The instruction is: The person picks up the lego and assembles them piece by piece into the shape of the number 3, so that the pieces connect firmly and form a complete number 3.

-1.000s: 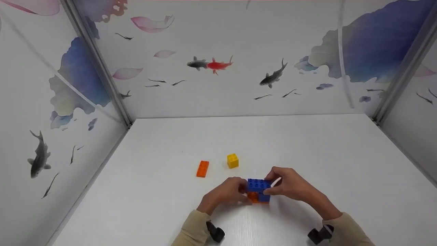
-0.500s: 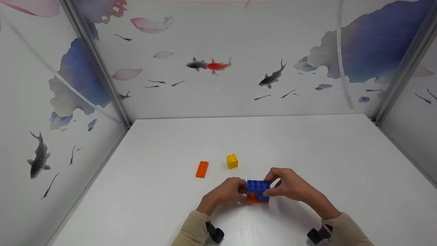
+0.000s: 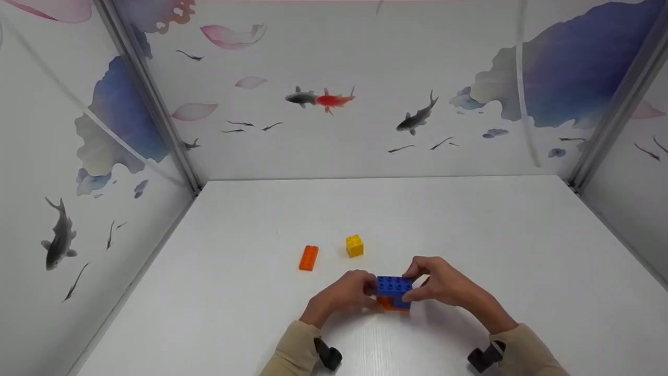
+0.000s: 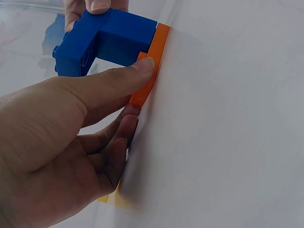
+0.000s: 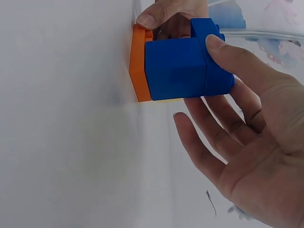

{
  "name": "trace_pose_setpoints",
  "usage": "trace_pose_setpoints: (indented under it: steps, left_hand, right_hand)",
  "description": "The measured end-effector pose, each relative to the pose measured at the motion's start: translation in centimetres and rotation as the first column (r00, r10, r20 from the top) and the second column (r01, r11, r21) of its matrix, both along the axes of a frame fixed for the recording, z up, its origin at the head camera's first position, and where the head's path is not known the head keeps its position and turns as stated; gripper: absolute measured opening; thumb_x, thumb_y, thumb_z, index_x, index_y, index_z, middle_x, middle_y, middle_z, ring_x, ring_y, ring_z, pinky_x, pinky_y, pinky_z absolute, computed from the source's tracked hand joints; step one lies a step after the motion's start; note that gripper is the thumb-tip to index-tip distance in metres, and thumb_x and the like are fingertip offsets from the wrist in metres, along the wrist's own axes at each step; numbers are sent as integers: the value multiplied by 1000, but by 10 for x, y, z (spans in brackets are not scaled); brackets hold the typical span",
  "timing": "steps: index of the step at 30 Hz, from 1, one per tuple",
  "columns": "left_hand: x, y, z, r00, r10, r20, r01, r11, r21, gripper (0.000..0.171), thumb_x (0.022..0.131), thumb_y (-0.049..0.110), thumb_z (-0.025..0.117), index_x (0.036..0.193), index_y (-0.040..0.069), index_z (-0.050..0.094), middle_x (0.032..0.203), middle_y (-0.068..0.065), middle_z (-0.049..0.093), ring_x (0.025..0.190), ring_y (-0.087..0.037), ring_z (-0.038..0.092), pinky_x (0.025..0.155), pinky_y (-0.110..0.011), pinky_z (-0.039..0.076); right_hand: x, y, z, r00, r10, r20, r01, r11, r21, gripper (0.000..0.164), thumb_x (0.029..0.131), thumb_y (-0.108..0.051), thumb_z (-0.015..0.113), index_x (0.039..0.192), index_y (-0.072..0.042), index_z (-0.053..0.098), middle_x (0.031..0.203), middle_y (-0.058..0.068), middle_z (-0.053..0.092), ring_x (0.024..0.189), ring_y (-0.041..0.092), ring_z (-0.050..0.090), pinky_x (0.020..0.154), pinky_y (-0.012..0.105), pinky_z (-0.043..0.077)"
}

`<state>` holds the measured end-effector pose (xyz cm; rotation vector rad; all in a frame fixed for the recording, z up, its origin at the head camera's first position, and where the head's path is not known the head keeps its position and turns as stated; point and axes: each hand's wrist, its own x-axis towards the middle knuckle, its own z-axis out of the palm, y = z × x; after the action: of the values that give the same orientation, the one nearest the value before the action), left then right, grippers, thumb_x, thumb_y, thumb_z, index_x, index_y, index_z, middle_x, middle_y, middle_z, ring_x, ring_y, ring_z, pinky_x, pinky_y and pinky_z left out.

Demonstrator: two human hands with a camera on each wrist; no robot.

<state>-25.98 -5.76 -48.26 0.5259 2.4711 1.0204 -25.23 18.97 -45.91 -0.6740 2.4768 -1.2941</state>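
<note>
A small build of toy building bricks stands on the white table in front of me. Its base is an orange plate (image 4: 162,40), gripped at the left end by my left hand (image 3: 342,295) between thumb and fingers. On the plate's right part sits a blue brick (image 5: 173,71). A longer blue brick (image 3: 392,284) lies on top of that one, overhanging the plate toward the left. My right hand (image 3: 441,282) pinches this upper brick at its right end, thumb on the near side. In the right wrist view the two blue bricks meet at a thin seam.
Beyond the hands lie a yellow brick (image 3: 355,246) and a loose orange plate (image 3: 308,258), apart from each other. White panels printed with fish and petals enclose the table (image 3: 250,209) at the back and sides.
The upper blue brick has come down slightly onto the lower one, my right hand moving with it. My left hand stays at the orange base plate. The loose pieces lie as before.
</note>
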Motion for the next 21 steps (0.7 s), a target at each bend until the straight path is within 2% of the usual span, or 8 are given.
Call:
trace_pose_setpoints:
  steps: [8, 14, 21]
  left_hand:
    - [1, 0, 1, 1000, -3, -3, 3, 1000, 11, 28, 83, 17, 83, 107, 9, 69, 92, 4, 63, 88, -13, 54, 86, -29, 50]
    - [1, -1, 0, 1000, -8, -5, 9, 1000, 20, 29, 82, 17, 83, 107, 9, 70, 92, 4, 63, 88, -12, 54, 87, -28, 51]
    - [1, -1, 0, 1000, -9, -11, 9, 1000, 15, 27, 82, 19, 83, 105, 11, 70, 90, 5, 62, 88, -13, 54, 85, -28, 50]
  right_hand:
    - [-1, 2, -6, 999, 6, 50, -5, 1000, -29, 42, 79, -28, 86, 96, -8, 54, 114, 9, 70, 112, 28, 65, 91, 41, 59]
    - [-1, 1, -6, 999, 19, 42, -18, 999, -34, 40, 80, -28, 86, 97, -8, 55, 113, 8, 69, 110, 27, 65, 91, 41, 59]
    - [0, 3, -3, 998, 41, 44, -39, 999, -32, 43, 81, -29, 84, 107, -9, 57, 113, 8, 67, 107, 24, 63, 92, 37, 58]
